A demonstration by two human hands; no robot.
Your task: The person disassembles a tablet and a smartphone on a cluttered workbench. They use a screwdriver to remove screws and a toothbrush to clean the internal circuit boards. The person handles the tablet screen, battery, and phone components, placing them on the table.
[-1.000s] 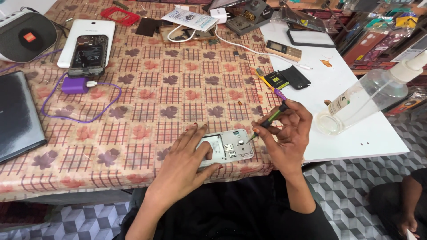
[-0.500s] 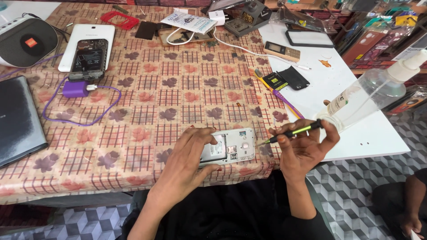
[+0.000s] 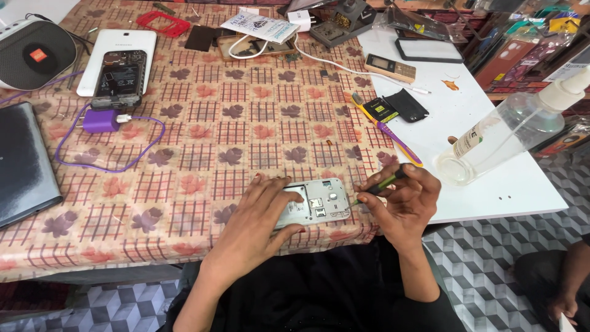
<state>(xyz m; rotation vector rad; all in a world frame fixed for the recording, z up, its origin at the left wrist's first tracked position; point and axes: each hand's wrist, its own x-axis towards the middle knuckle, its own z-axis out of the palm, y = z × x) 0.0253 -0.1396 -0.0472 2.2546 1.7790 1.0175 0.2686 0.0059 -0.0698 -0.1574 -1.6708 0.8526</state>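
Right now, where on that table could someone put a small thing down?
Bare cloth lies between the purple charger cable and the purple toothbrush, above the opened phone. The white board below the clear bottle is also free. The far edge is crowded with parts.

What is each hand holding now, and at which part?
The right hand grips a green-and-black screwdriver by its handle with the fingers. The left hand holds down the opened phone at its left end.
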